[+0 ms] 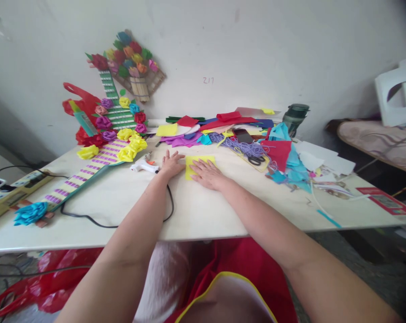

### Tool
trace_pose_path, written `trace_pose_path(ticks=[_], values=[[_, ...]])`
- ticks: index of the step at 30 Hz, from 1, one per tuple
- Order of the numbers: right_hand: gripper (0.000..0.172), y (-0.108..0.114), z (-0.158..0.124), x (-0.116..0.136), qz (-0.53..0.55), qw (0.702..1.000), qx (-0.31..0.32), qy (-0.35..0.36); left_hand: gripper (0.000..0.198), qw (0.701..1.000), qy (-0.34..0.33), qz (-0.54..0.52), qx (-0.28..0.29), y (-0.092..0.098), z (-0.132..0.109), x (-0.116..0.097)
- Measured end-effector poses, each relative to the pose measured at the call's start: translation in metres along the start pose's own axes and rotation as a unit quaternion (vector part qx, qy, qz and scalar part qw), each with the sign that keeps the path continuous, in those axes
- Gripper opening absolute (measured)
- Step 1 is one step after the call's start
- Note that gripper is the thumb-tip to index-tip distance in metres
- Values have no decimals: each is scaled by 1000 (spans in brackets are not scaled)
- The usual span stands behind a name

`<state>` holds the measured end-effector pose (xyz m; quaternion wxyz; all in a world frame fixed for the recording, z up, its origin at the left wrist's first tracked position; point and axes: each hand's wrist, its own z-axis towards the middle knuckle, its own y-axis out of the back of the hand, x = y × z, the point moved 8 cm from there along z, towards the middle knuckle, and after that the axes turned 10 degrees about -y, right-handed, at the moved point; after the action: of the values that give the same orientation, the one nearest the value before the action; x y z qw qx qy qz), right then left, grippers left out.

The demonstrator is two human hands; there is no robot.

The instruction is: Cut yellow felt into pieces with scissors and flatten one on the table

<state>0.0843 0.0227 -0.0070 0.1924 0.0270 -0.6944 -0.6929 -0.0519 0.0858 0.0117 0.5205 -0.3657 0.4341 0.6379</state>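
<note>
A square of yellow paper [191, 167] lies flat on the white table [209, 220]. My right hand [208, 174] rests on it, palm down with the fingers stretched out, and covers part of its surface. Just left of the square, my left hand [171, 165] lies with spread fingers on the tabletop, holding nothing. Close to its outer side sits a white glue gun [145, 166], whose black cord [88, 218] runs under my left forearm and curls on the table.
At left stands a guitar-shaped craft [83, 172] with paper flowers, near a power strip [19, 190]. Stacked coloured paper [183, 134], purple yarn [235, 146], scissors [256, 160] and a phone [243, 136] lie at the back. Blue and white scraps [295, 166] and a dark bottle [295, 117] are at right.
</note>
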Motion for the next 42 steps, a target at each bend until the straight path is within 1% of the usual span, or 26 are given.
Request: trace_pose_path(ticks=[6,14,19,23,29,30,32,34,36,37,39,42], values=[[59,-2,2,-2,20,1000,5,-7,20,1000,15,-22,-6,-1,0,3],[59,-3,1,-2,9,1000,16,-11,29,997,1,71,29,-3,-1,2],[58,-1,1,-2,24,999,16,-14,23,995,-15,90,25,-2,2,5],[62,-2,1,-1,10,1000,21,-12,25,982,-38,179,45,-3,4,6],[63,-4,1,-2,-8,999,34,-17,27,967,-54,243,52,-3,5,5],[64,-4,1,-2,-11,999,36,-17,27,962,-54,261,62,-4,5,4],[64,-5,1,-2,-15,999,39,-15,32,942,-45,316,104,-8,3,4],[64,-5,2,-2,-18,999,42,-15,42,906,-33,388,168,-14,0,5],[64,-5,2,-3,-21,999,44,-16,48,876,-29,439,196,-16,-2,6],[64,-5,1,-3,-22,999,45,-18,50,867,-32,454,202,-17,-2,6],[64,-5,1,-3,-23,998,48,-20,50,858,-44,469,205,-17,-1,7],[64,-5,1,-2,-20,998,50,-19,51,860,-82,469,185,-17,1,4]])
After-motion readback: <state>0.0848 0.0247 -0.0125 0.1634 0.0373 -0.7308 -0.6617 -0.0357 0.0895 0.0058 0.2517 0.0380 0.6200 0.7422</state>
